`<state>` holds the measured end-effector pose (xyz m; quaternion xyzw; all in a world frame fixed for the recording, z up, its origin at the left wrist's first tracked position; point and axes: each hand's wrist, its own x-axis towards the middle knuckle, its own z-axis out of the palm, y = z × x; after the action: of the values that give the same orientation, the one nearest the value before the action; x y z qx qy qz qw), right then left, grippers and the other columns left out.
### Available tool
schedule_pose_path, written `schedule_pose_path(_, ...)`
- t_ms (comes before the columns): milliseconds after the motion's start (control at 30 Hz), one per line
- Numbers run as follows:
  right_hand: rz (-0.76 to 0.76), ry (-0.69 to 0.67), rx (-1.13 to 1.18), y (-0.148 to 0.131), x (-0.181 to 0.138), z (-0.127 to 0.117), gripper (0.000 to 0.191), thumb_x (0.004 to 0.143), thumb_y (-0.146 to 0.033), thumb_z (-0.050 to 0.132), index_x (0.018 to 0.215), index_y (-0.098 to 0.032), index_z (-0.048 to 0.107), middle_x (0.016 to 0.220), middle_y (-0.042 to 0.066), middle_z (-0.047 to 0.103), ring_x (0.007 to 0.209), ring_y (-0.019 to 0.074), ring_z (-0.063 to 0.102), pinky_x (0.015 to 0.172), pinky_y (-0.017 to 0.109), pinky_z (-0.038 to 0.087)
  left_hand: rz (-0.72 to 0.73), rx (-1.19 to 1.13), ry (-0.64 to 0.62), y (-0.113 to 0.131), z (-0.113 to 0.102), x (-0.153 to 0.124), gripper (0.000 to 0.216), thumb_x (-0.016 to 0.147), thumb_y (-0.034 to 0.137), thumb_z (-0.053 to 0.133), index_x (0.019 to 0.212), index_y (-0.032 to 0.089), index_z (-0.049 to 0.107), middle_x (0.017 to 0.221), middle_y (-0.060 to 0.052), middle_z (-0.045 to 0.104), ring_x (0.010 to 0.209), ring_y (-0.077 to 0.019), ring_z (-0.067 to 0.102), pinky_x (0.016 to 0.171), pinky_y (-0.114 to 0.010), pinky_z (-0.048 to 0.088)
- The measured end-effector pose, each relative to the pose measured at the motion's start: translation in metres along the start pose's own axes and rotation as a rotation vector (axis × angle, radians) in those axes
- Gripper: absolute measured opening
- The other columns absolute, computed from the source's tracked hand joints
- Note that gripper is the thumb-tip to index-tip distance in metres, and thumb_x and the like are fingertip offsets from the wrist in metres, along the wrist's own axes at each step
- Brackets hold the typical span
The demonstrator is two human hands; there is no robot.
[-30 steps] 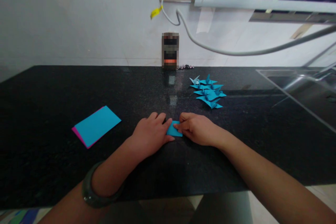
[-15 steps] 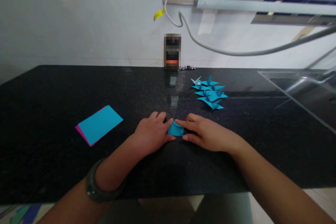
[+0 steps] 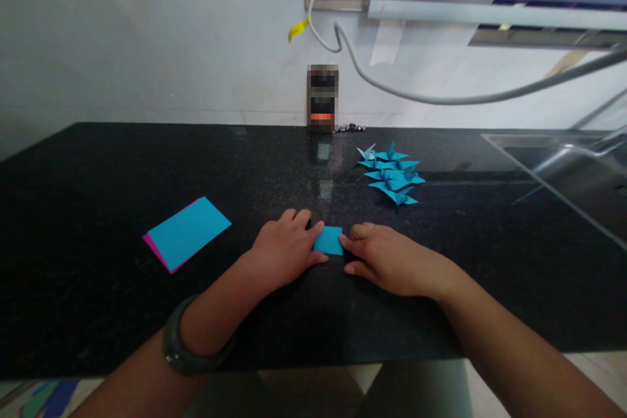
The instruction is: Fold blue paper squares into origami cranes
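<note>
A small rectangle of folded blue paper lies flat on the black counter between my two hands. On its left side, my left hand pins it with the index finger at the upper corner and the thumb at the lower edge. My right hand rests at the paper's right edge, its index fingertip touching there. The right thumb is apart from the index finger and lies off the paper, on the counter. The other fingers of the right hand are curled under and partly hidden.
Several blue folded paper cranes stand beyond my right hand. To the left lies a stack of blue and pink paper sheets. A pixelated upright object leans at the wall beside a beaded string. A sink is at right.
The raised, curved flap of the blue paper now lies flat. My right index finger has moved from the paper's top to its right edge. My left hand stays nearly in place.
</note>
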<state>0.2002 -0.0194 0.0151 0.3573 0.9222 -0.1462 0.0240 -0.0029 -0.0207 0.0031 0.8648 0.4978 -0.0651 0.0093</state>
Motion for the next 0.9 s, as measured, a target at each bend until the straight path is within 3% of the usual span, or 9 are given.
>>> schedule_pose_path(200,-0.005,0.062,-0.008,0.002,-0.001,0.0,0.032,0.088,-0.041,0.044,0.101,-0.017,0.061,0.085,0.007,0.054,0.076,0.0182,0.053,0.069,0.03,0.039,0.021,0.011,0.01,-0.001,-0.001,0.0,0.051,0.082,0.052,0.048,0.125,0.025,0.048,0.118,-0.011,0.051,0.103,-0.0271,0.047,0.071,-0.034,0.046)
schedule_pose_path(367,0.009,0.019,-0.086,0.002,0.001,0.002,0.034,0.088,-0.041,0.045,0.111,-0.02,0.059,0.085,0.007,0.054,0.077,0.0194,0.054,0.068,0.03,0.039,0.019,0.008,0.016,-0.002,0.001,0.001,0.051,0.081,0.052,0.048,0.124,0.025,0.048,0.118,-0.011,0.051,0.104,-0.0279,0.047,0.071,-0.035,0.047)
schedule_pose_path(633,0.175,0.112,-0.233,0.012,0.012,0.009,0.042,0.088,-0.041,0.045,0.122,-0.019,0.054,0.087,0.01,0.055,0.077,0.0206,0.053,0.067,0.031,0.037,0.136,-0.011,0.022,-0.002,-0.002,0.002,0.045,0.083,0.046,0.049,0.117,0.017,0.053,0.114,-0.013,0.053,0.102,-0.0259,0.05,0.078,-0.036,0.046)
schedule_pose_path(767,0.108,0.153,-0.206,0.024,0.021,0.014,0.042,0.088,-0.036,0.047,0.127,-0.022,0.051,0.091,0.01,0.053,0.08,0.0198,0.05,0.069,0.031,0.035,0.176,-0.013,0.017,-0.005,-0.004,0.001,0.039,0.082,0.044,0.053,0.109,0.017,0.058,0.108,-0.011,0.055,0.098,-0.0252,0.052,0.078,-0.036,0.046)
schedule_pose_path(900,0.029,0.184,-0.167,0.033,0.026,0.018,0.04,0.089,-0.028,0.046,0.128,-0.028,0.049,0.095,0.009,0.051,0.083,0.0198,0.047,0.07,0.032,0.035,0.186,-0.049,0.012,-0.009,-0.003,0.002,0.04,0.08,0.042,0.056,0.114,0.022,0.055,0.108,-0.009,0.054,0.1,-0.0239,0.052,0.081,-0.034,0.045)
